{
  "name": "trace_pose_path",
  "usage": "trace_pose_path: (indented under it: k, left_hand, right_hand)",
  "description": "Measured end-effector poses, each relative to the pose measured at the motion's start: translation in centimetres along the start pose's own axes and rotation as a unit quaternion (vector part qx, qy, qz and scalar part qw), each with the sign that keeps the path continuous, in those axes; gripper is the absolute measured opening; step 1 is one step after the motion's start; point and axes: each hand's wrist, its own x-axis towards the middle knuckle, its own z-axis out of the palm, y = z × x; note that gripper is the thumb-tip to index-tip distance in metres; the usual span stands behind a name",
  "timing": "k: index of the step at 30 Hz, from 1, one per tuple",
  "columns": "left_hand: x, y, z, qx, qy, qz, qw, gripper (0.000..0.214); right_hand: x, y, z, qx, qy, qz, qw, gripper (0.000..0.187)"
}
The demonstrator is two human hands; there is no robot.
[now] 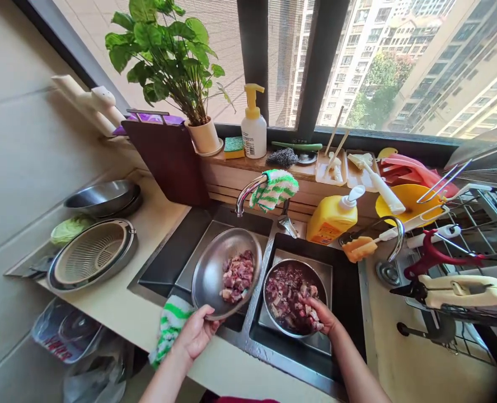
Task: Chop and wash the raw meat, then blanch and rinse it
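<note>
Left hand (198,334) half-closed on the near rim of a mesh colander (209,271), thumb on top, fingers under, tilted over the left basin of the sink (253,313). Right hand (323,317) curled around a few chunks of raw meat (288,291) at the near-right side of a steel bowl (272,321), which is in the sink's right basin. Remaining meat: one pile in the colander, ahead of the left hand; the rest in dark liquid in the bowl, mostly left of the right hand. Striped cloth (170,322) at the sink's near-left edge. Faucet (247,193) at the sink's far edge; yellow bottle (331,218) behind its right basin. Potted plant (173,61) beyond the sink, far left.
</note>
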Motion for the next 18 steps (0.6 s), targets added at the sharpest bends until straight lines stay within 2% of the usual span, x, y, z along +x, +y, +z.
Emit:
trace_pose_path:
  k: [3, 5, 7, 9, 10, 12, 14, 16, 17, 18]
  left_hand:
    - [0.4, 0.0, 0.3, 0.053, 0.0, 0.086, 0.995, 0.016]
    - [0.7, -0.3, 0.2, 0.068, -0.007, 0.097, 0.993, 0.015]
    - [0.8, -0.8, 0.1, 0.072, -0.007, 0.101, 0.992, 0.015]
    - [0.8, -1.4, 0.2, 0.073, 0.001, 0.107, 0.992, 0.016]
    - [0.8, -1.6, 0.3, 0.074, 0.006, 0.109, 0.991, 0.016]
    - [0.6, -2.0, 0.6, 0.077, 0.011, 0.115, 0.99, 0.017]
    - [0.5, -2.1, 0.8, 0.082, 0.004, 0.125, 0.989, 0.016]
    - [0.4, -2.0, 0.7, 0.085, 0.001, 0.132, 0.988, 0.015]
    - [0.4, -1.8, 0.5, 0.084, 0.003, 0.134, 0.987, 0.016]
    - [0.4, -1.6, 0.3, 0.082, 0.009, 0.132, 0.988, 0.016]
  right_hand:
    - [-2.6, -1.8, 1.6, -0.042, -0.035, -0.033, 0.998, 0.027]
    - [-4.8, -3.8, 3.9, -0.054, -0.07, -0.075, 0.993, 0.03]
    - [-6.6, -5.9, 7.5, -0.065, -0.13, -0.128, 0.981, 0.03]
    - [-7.6, -7.6, 12.3, -0.091, -0.199, -0.183, 0.959, 0.026]
    - [-7.6, -8.1, 14.8, -0.119, -0.214, -0.213, 0.946, 0.022]
    - [-7.1, -8.4, 19.5, -0.243, -0.18, -0.273, 0.913, 0.012]
    - [-6.2, -8.0, 22.7, -0.409, -0.109, -0.328, 0.845, 0.018]
    - [-5.5, -7.4, 23.4, -0.504, -0.048, -0.389, 0.769, 0.033]
    - [-5.2, -7.2, 22.7, -0.511, -0.021, -0.423, 0.748, 0.038]
    - [-5.0, -7.1, 21.3, -0.496, 0.01, -0.453, 0.741, 0.036]
